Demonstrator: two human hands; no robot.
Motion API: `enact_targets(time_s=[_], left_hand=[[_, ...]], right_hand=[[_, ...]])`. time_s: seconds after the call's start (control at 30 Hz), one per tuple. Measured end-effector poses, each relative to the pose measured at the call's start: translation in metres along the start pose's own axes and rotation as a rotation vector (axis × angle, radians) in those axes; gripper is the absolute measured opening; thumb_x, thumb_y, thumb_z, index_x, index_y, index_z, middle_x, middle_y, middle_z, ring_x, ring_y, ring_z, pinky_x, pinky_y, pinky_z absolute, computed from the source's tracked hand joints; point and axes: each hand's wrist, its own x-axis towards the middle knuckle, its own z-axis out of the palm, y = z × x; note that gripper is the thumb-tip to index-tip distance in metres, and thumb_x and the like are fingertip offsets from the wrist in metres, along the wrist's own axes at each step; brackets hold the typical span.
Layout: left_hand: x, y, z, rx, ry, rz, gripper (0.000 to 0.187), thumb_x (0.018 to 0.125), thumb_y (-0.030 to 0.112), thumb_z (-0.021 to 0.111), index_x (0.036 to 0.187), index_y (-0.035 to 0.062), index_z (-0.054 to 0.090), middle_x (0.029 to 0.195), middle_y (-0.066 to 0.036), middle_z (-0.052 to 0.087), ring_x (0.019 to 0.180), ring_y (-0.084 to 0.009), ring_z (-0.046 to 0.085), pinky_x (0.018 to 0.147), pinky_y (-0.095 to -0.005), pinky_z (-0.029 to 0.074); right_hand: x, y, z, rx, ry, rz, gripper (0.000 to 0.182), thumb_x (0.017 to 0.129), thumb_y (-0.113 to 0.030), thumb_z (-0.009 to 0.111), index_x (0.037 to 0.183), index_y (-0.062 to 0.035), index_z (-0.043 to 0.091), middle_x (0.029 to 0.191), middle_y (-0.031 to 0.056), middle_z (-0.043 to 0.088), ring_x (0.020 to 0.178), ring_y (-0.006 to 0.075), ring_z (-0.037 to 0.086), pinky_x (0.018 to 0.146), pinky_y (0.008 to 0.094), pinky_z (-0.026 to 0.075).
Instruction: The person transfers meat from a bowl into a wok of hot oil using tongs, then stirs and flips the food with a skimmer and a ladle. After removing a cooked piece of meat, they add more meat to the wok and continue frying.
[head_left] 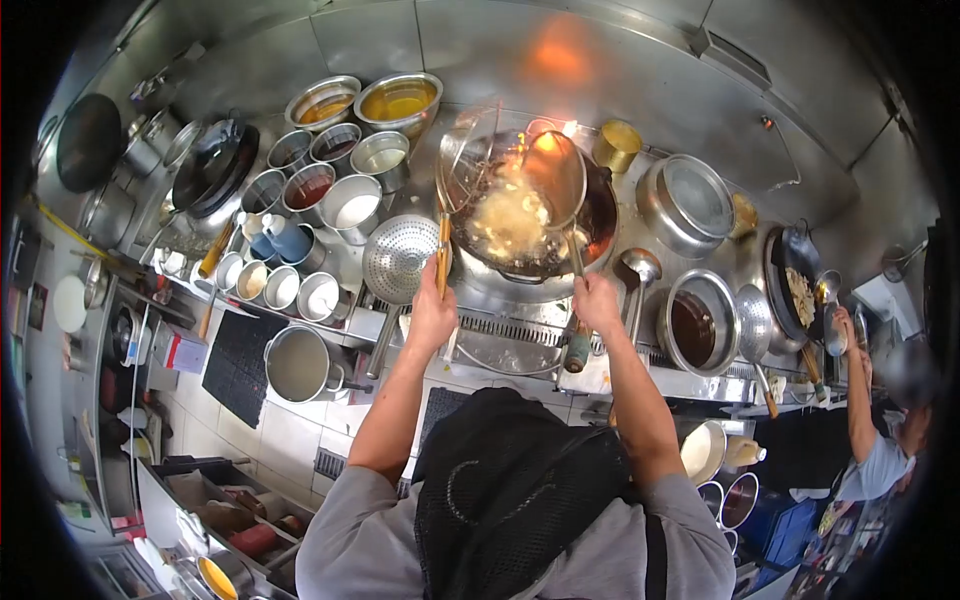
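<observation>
My left hand [433, 312] is closed round the wooden handle of a wire strainer [468, 165], whose mesh rests at the left side of the wok. My right hand [597, 304] grips the handle of a round metal ladle [555, 175], its bowl over the wok's upper part. Pale food pieces [508, 212] lie in the dark wok [603, 215] between the two tools, with small flames at its back edge. Just left of my left hand sits a perforated metal skimmer [397, 258].
Metal containers of sauces [309, 187] and two bowls of yellow liquid [398, 98] stand at the left. Right of the wok are a large pot [686, 208] and a pot of dark liquid [693, 328]. At far right a co-worker's arm [858, 395] reaches towards another wok [790, 283].
</observation>
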Motion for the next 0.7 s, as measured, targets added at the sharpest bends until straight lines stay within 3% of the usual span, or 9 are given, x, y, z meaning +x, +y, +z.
enact_targets(time_s=[0.03,0.07,0.13,0.17,0.3,0.43,0.6,0.7], left_hand=[[-0.001,-0.001,0.001,-0.002,-0.013,-0.002,0.06,0.089,-0.001,0.048,0.145,-0.0065,0.028,0.132,-0.035,0.051,0.123,-0.0495,0.05,0.105,-0.0476,0.04],[-0.002,-0.003,0.002,0.006,0.018,0.021,0.06,0.089,-0.001,0.048,0.146,-0.0063,0.028,0.132,-0.035,0.051,0.123,-0.0493,0.051,0.104,-0.0472,0.04],[-0.002,-0.002,0.003,0.011,0.037,0.042,0.06,0.09,-0.001,0.048,0.146,-0.006,0.028,0.132,-0.035,0.051,0.123,-0.0491,0.051,0.104,-0.0468,0.04],[-0.002,-0.001,0.003,0.003,0.042,0.008,0.06,0.09,-0.001,0.048,0.146,-0.0061,0.028,0.132,-0.035,0.051,0.123,-0.0493,0.051,0.104,-0.0467,0.041],[-0.001,0.0,0.003,-0.031,0.033,-0.098,0.059,0.091,0.0,0.047,0.146,-0.006,0.028,0.131,-0.035,0.051,0.122,-0.0493,0.051,0.103,-0.0466,0.041],[-0.001,-0.005,0.001,-0.047,0.06,-0.034,0.059,0.091,0.001,0.047,0.146,-0.0054,0.028,0.13,-0.034,0.053,0.12,-0.0493,0.053,0.101,-0.0474,0.042],[0.006,-0.014,-0.011,0.015,0.026,-0.061,0.06,0.09,0.001,0.048,0.147,-0.0023,0.028,0.129,-0.033,0.054,0.116,-0.0499,0.055,0.098,-0.0488,0.043],[0.018,-0.012,-0.022,0.006,-0.017,-0.077,0.059,0.091,0.001,0.049,0.147,0.0008,0.03,0.127,-0.032,0.055,0.116,-0.05,0.055,0.097,-0.0499,0.044]], right_hand=[[0.004,0.017,0.011,-0.084,0.07,-0.143,0.028,0.098,-0.02,0.054,0.085,0.0038,0.057,0.062,0.0139,0.063,0.048,0.0229,0.063,0.043,0.0383,0.048],[0.003,0.023,0.013,-0.086,0.075,-0.131,0.028,0.098,-0.02,0.054,0.085,0.0038,0.057,0.062,0.0139,0.063,0.048,0.0229,0.063,0.043,0.0383,0.048],[-0.005,0.012,0.02,-0.204,0.063,-0.156,0.025,0.097,-0.019,0.053,0.091,0.0046,0.058,0.075,0.0324,0.062,0.072,0.0489,0.064,0.068,0.0539,0.05],[-0.01,0.008,0.022,-0.219,0.085,-0.215,0.024,0.097,-0.02,0.054,0.091,0.0031,0.058,0.074,0.0335,0.061,0.074,0.053,0.06,0.067,0.0569,0.048],[-0.024,-0.011,0.029,-0.245,0.075,-0.264,0.023,0.097,-0.019,0.055,0.089,0.0027,0.056,0.069,0.0323,0.06,0.072,0.052,0.061,0.064,0.0573,0.047],[-0.045,-0.016,0.028,-0.203,0.138,-0.276,0.021,0.096,-0.018,0.059,0.087,0.0011,0.054,0.068,0.03,0.06,0.07,0.0509,0.06,0.06,0.0553,0.046],[-0.068,-0.022,0.01,-0.15,0.233,-0.198,0.021,0.096,-0.017,0.058,0.086,0.0003,0.053,0.067,0.0275,0.06,0.066,0.0498,0.059,0.058,0.055,0.043],[-0.078,-0.021,-0.005,-0.161,0.29,-0.146,0.019,0.096,-0.015,0.057,0.085,0.0005,0.054,0.065,0.0265,0.058,0.063,0.0474,0.059,0.056,0.05,0.044]])
